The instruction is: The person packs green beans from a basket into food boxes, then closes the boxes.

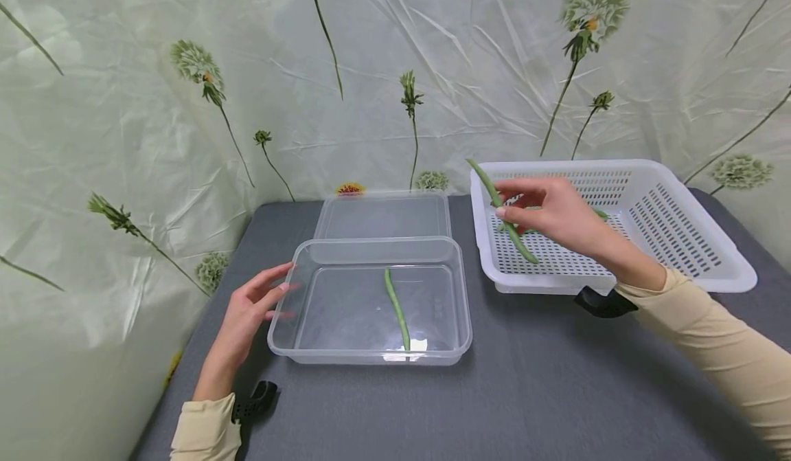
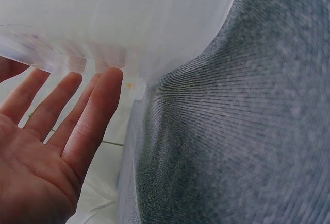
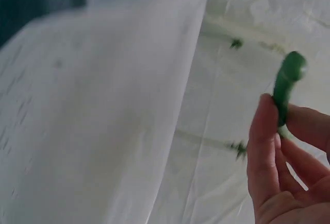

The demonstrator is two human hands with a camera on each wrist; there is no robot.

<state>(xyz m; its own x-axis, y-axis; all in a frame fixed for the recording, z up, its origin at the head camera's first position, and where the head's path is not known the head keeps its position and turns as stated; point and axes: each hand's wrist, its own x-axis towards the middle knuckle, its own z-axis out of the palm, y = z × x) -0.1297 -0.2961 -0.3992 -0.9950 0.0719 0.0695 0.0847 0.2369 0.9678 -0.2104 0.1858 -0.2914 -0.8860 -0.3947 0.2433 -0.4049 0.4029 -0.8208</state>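
cream fabric sleeve (image 1: 719, 351) is filling the near right corner of the head view, over the grey cloth surface (image 1: 525, 392). the right hand (image 1: 553, 214) is pinching a slender green bean (image 1: 509, 228) near its middle, probably balancing both ends, above a white perforated plastic basket (image 1: 550, 281), and is partly hiding other green beans (image 1: 601, 214) there. the left hand (image 1: 244, 313) is touching the left wall of a clear rectangular plastic container (image 1: 336, 356), seemingly steadying it. a second green bean (image 1: 397, 310) is lying inside; a clear flat plastic lid (image 1: 383, 215) is lying behind.

in the left wrist view, the left fingers are lying straight and apart, holding nothing.

in the right wrist view, fingers are gripping the bean narrowly; blurred basket wall is blocking the left side.
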